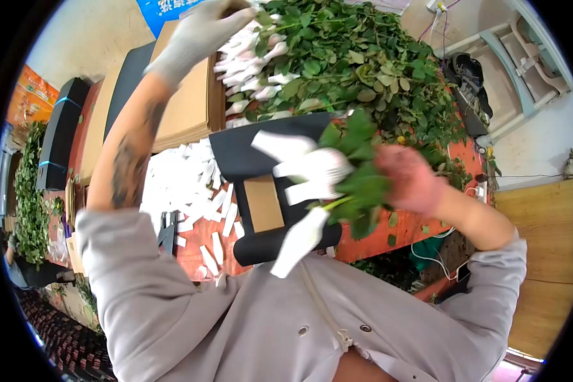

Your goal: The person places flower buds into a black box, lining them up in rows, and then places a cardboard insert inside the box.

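My right hand (409, 179), blurred by motion, is closed round the leafy stems of several roses (365, 184). Their heads point left and are wrapped in white paper or foam sleeves (301, 242). At the top edge, my left hand (215, 22) wears a whitish glove. Its fingers are curved with a gap between them, and nothing shows in them. Just below and right of it lies a heap of white-sleeved roses (251, 70) with dense green leaves (356, 57). Under the held roses is a black sheet (274, 137) over a black-framed stand with a cardboard piece (264, 202).
Loose white sleeves (184, 178) lie piled on the red table (379, 239), beside a black stapler-like tool (168, 230). Stacked cardboard (184, 108) stands left of the roses. A folding chair (519, 70) leans at the right. Another person (32, 270) is partly seen at far left.
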Demonstrator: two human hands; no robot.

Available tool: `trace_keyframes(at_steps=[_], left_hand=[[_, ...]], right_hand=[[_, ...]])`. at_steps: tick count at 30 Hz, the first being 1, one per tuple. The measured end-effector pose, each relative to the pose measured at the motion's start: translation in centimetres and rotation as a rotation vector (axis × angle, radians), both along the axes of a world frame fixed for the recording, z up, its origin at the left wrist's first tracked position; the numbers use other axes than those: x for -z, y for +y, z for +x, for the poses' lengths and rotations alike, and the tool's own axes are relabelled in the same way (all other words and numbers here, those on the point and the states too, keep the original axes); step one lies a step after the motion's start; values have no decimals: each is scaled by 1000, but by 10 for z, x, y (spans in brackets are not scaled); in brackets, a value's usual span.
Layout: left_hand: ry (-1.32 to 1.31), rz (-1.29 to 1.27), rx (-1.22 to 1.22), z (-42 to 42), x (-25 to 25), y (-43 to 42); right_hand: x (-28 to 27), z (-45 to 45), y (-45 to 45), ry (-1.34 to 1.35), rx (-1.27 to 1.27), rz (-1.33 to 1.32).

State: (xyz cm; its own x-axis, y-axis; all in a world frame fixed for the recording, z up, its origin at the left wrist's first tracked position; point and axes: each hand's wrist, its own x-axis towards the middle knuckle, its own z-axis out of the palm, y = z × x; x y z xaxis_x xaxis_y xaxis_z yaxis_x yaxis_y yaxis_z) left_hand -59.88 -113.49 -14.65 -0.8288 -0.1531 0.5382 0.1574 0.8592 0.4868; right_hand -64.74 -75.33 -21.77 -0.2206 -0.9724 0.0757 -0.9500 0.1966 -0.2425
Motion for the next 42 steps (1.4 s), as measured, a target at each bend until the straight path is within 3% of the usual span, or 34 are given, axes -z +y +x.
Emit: trace_keyframes(at_steps=[1, 3, 5, 7, 9, 10, 11, 13, 15, 17, 18, 19, 21, 23, 27, 31, 33, 34, 36, 39, 42], left_hand=[[35, 29, 52, 14, 16, -13], [-220, 346, 111, 71, 14, -3], [-324, 520, 329, 122, 33, 12], [-564, 690, 359, 155, 57, 43], [-546, 397, 407, 170, 111, 54], [-609, 329, 299, 179, 140, 61], [-679, 263, 193, 186, 165, 67], [-762, 259, 120, 192, 200, 78], [-845, 256, 50, 191, 215, 85], [-1038, 214, 41, 180, 222, 87], [-1049, 423, 40, 178, 221, 87], [-1053, 434, 40, 178, 225, 88], [-1006, 793, 35, 180, 237, 89], [-1014, 751, 39, 179, 246, 89], [-1177, 599, -1, 171, 245, 94], [-931, 890, 125, 181, 251, 90], [-810, 879, 193, 187, 261, 91], [-812, 881, 197, 187, 256, 92], [-892, 848, 170, 183, 239, 90], [-910, 881, 334, 182, 237, 81], [-947, 792, 301, 182, 207, 72]], right_hand=[[1, 25, -33, 223, 34, 295], [42, 18, -62, 169, 20, 271], [99, 16, -85, 132, 49, 353], [142, 18, -87, 117, 49, 448], [163, 29, -76, 303, -124, 365], [147, 34, -80, 272, -127, 566], [132, 30, -84, 273, -156, 577], [104, 20, -90, -11, -26, 799], [61, 23, -105, 4, -48, 826], [57, 23, -111, 12, -55, 845], [66, 22, -112, 29, -105, 663], [75, 22, -112, 41, -147, 479], [98, 23, -121, -28, -194, 545], [128, 23, -122, 7, -281, 407], [131, 35, -132, 43, -250, 535], [125, 25, -120, -50, -217, 357], [89, 24, -131, -345, -148, 449], [92, 24, -131, -346, -144, 452], [105, 21, -131, -625, -93, 325], [128, 12, -133, -858, -142, 498], [129, 9, -130, -916, -196, 609]])
